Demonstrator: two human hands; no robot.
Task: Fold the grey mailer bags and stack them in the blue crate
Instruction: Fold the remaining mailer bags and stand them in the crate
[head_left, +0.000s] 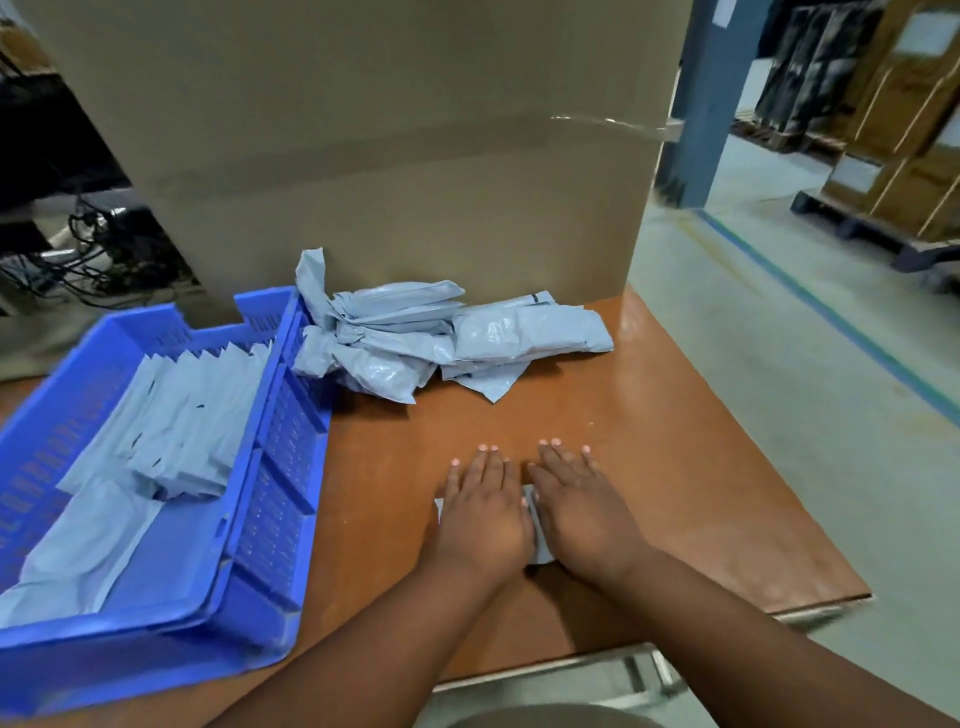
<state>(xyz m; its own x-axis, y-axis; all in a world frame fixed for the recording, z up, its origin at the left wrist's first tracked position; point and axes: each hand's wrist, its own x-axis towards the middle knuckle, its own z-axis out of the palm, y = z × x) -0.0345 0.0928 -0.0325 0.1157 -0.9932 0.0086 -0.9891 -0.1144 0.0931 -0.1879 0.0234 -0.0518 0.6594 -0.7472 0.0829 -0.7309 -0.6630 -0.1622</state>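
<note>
Left hand (480, 506), right hand (582, 506) flat, fingers straight, side by side, pressing folded mailer bag (540, 540) onto table (675, 467).

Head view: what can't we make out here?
- Folded mailer bag: mostly covered by the left hand and right hand; its fold state is unreadable.
- Blue crate: left side cut off by the frame edge, so the bag count is unknown.
- Unfolded bag pile: overlapping, uncountable.
- Cardboard box: top cropped, hides what is behind.
- Pallets: blurred.
</note>
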